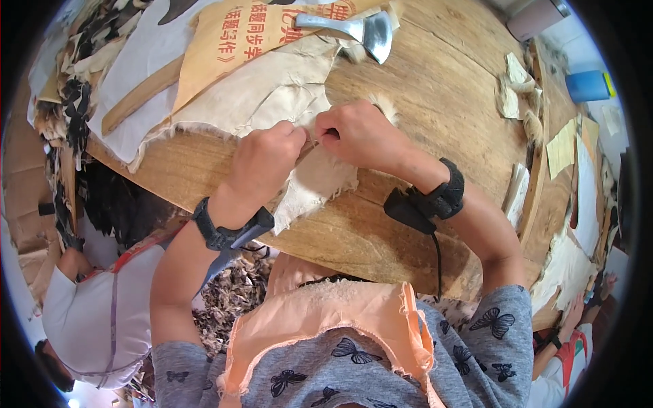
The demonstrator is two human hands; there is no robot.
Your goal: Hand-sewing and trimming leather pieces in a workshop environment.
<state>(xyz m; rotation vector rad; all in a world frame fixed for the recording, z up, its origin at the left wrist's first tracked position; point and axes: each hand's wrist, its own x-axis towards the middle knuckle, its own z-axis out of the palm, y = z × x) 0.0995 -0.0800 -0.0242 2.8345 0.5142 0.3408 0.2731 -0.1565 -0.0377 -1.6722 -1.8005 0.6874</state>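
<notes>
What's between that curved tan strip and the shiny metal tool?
In the head view, an orange-brown paper with red printing lies between the strip and the tool; the pale hide shows along its lower edge.

The wide fisheye view looks steeply down from the wearer's head, upright, its straight edges bowing toward a dark round rim. It hangs fairly near above the bare left hand [265, 160] and bare right hand [364, 136], which sit close to the middle, and reaches across the brown wooden bench [442, 88] beyond the hands and back to the wearer's peach cloth apron [326, 309] and grey butterfly-print shirt [503, 347] on their near side.
</notes>
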